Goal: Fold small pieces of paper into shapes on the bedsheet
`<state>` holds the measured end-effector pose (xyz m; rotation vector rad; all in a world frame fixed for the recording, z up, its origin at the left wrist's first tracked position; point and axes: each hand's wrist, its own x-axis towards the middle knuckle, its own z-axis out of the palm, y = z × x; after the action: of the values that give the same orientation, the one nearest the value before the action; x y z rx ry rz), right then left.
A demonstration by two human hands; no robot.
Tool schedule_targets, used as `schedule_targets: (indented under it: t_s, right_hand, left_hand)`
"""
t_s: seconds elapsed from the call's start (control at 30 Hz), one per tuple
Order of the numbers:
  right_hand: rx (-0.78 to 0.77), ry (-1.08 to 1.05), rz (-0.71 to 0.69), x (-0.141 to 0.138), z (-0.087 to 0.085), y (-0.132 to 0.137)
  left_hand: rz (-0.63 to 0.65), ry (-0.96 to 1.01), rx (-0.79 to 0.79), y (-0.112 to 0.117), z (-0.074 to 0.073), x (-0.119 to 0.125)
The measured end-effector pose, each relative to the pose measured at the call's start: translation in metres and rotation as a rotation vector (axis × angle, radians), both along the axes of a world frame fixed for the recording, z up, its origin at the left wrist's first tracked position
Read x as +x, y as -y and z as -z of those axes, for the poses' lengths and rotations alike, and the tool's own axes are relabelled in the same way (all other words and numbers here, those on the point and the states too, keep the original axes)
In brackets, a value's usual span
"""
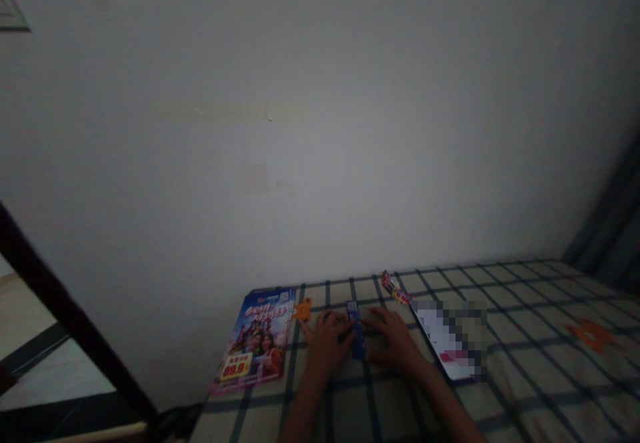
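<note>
A narrow blue strip of printed paper (pixel 356 331), apparently a folded leaflet, lies lengthwise on the checked cloth between my hands. My left hand (pixel 327 337) rests at its left side, with curled fingers pressing onto the strip. Along the right edge is my right hand (pixel 395 341), thumb and fingers apart, the fingertips at or very near the paper. Left of my hands lies a stack of colourful leaflets (pixel 260 336) with a yellow price label. The undersides of both hands are hidden.
A phone or tablet (pixel 445 343), partly pixelated, lies right of my hands, with a colourful strap or wrapper (pixel 395 289) at its top end. The checked cloth (pixel 530 336) has orange patterns. A pale wall (pixel 350 163) stands behind; a dark bar (pixel 70 309) slants at left.
</note>
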<state>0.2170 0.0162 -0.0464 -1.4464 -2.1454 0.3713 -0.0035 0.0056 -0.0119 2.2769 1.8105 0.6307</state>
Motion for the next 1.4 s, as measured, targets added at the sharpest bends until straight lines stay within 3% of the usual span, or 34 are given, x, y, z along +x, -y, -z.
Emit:
schedule_targets:
  t_s: [0.23,0.77,1.4]
  right_hand:
    - [0.059,-0.209,0.034,0.005,0.009,-0.009]
    - [0.152,0.016,0.143,-0.019,-0.014,-0.006]
    - [0.181,0.108,0.243,-0.028,-0.030,-0.048]
  left_hand:
    - [0.084,-0.027,-0.012,0.003,-0.007,0.000]
    - [0.100,-0.054,-0.064,0.000,-0.005,0.001]
    - [0.110,-0.085,-0.106,0.000,-0.011,0.001]
